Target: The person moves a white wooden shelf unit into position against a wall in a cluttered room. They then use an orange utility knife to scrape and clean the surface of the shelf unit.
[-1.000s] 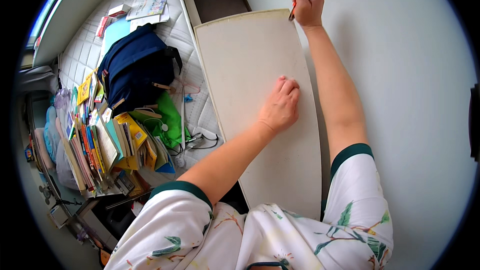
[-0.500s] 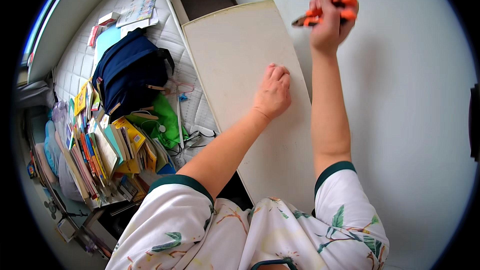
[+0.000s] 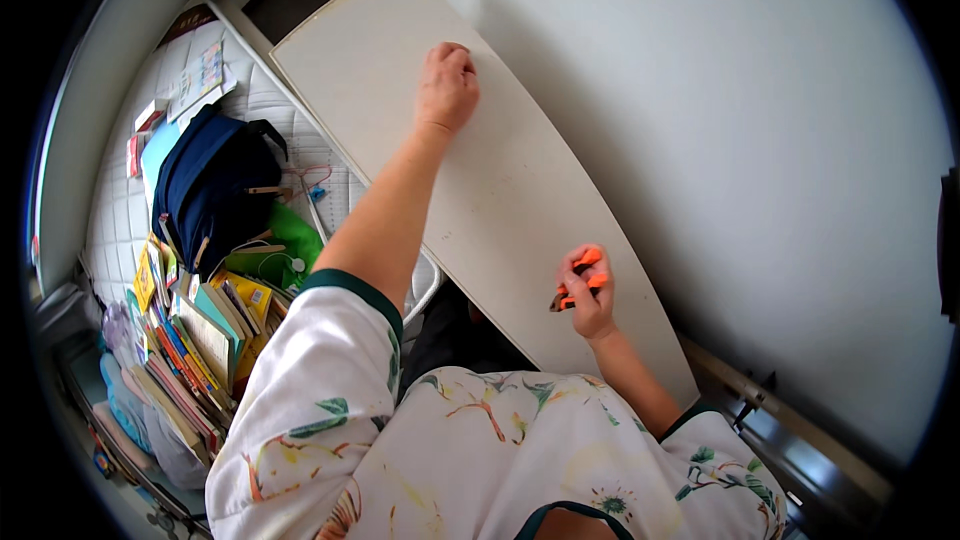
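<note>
My right hand [image 3: 592, 302] is closed round a pair of pliers [image 3: 592, 283] with orange and black handles, their dark metal jaws pointing left. It is over the near part of a long off-white board [image 3: 500, 190]. Farther up the board, my left hand [image 3: 446, 88] rests with its fingers curled; whatever they may hold is hidden from this view. A few small dark marks show on the board's surface between the two hands.
A quilted white mattress [image 3: 110, 180] lies left of the board, bearing a navy backpack [image 3: 210, 180], rows of books [image 3: 185, 360] and a green cloth [image 3: 295, 235]. A pale wall [image 3: 700, 120] rises at the right. Below it runs a metal-looking rail [image 3: 800, 440].
My right hand has brought the pliers down from beyond the board's far right edge to its near part. My left hand has moved up the board, and the view has turned.
</note>
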### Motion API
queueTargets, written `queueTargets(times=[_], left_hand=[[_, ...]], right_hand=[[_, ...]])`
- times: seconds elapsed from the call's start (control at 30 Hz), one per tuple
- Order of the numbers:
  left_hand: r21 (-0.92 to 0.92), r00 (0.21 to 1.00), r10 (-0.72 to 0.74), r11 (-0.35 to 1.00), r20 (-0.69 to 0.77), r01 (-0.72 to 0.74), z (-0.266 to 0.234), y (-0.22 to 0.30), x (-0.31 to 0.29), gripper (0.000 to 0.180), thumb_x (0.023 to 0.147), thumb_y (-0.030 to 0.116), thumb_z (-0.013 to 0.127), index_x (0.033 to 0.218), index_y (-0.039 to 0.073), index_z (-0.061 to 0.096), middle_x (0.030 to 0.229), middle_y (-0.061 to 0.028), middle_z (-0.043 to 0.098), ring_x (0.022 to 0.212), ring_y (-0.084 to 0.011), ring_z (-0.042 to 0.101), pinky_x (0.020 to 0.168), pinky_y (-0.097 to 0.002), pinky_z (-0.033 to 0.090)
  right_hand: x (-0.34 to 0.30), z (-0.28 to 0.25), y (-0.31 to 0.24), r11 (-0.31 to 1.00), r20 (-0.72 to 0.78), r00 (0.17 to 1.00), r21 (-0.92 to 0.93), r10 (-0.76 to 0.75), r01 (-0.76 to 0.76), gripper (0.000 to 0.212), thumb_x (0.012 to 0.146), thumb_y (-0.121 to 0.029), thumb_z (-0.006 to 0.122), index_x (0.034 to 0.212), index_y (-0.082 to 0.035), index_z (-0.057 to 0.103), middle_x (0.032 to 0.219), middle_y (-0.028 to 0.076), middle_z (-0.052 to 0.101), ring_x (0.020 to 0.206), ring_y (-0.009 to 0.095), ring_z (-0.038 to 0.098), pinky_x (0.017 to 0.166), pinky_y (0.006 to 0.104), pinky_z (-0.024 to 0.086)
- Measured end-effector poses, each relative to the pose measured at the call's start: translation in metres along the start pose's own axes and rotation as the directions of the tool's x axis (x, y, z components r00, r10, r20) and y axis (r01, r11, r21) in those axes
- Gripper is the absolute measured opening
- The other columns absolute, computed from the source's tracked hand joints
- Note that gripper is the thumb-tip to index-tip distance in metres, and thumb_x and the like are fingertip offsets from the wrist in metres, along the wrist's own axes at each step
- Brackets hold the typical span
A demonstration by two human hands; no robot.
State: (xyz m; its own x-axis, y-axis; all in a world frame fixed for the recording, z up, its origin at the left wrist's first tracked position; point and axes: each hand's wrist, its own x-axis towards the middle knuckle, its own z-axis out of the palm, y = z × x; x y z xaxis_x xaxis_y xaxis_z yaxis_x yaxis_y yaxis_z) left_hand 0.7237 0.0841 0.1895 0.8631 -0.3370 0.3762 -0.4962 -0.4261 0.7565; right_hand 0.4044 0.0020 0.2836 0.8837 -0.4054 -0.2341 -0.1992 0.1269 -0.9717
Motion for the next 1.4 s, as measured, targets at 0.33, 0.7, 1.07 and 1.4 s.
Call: queueTargets(times=[0.33,0.7,1.07,1.4], left_hand=[[0.105,0.999,0.043,0.994,-0.028,-0.04,-0.055,0.107,-0.155,0.051,0.072,0.003,0.059,0.122,0.005,0.05,0.135,-0.0203,0.039,0.127,-0.0374,0.034,0.104,-0.0455,0.031],[-0.634,0.403,-0.696,-0.098,0.595,0.767,-0.029,0.168,-0.36,0.024,0.089,0.015,0.061,0.109,0.004,0.056,0.093,-0.0017,0.063,0.08,-0.0102,0.056,0.069,-0.0246,0.044],[-0.752,0.641,-0.407,-0.227,0.651,0.619,-0.028,0.122,-0.422,0.028,0.092,0.017,0.057,0.114,0.0,0.053,0.105,-0.0098,0.064,0.087,-0.0127,0.06,0.077,-0.0273,0.05],[-0.607,-0.046,-0.791,-0.505,0.611,0.613,0.06,-0.028,-0.692,0.043,0.093,0.034,0.053,0.127,0.007,0.049,0.121,-0.0086,0.057,0.102,-0.0162,0.056,0.09,-0.0305,0.044]], right_hand=[[-0.133,-0.027,0.039,0.998,0.103,0.993,-0.011,0.066,-0.065,0.018,0.083,-0.008,0.056,0.099,-0.005,0.047,0.078,0.0,0.05,0.067,0.007,0.044,0.062,0.0218,0.038],[-0.224,-0.038,0.073,0.969,0.242,0.958,-0.227,0.155,-0.099,0.017,0.084,-0.009,0.058,0.098,-0.005,0.049,0.077,0.0,0.05,0.067,0.009,0.047,0.065,0.0233,0.042],[-0.29,-0.016,0.225,0.79,0.266,0.785,-0.458,0.56,-0.408,0.018,0.091,-0.017,0.057,0.1,-0.006,0.046,0.081,0.003,0.053,0.073,0.012,0.053,0.068,0.0262,0.045],[-0.289,-0.043,0.357,0.482,-0.114,0.468,0.244,0.876,-0.842,0.014,0.096,-0.019,0.042,0.103,-0.007,0.045,0.086,0.012,0.058,0.077,0.024,0.062,0.075,0.0393,0.054]])
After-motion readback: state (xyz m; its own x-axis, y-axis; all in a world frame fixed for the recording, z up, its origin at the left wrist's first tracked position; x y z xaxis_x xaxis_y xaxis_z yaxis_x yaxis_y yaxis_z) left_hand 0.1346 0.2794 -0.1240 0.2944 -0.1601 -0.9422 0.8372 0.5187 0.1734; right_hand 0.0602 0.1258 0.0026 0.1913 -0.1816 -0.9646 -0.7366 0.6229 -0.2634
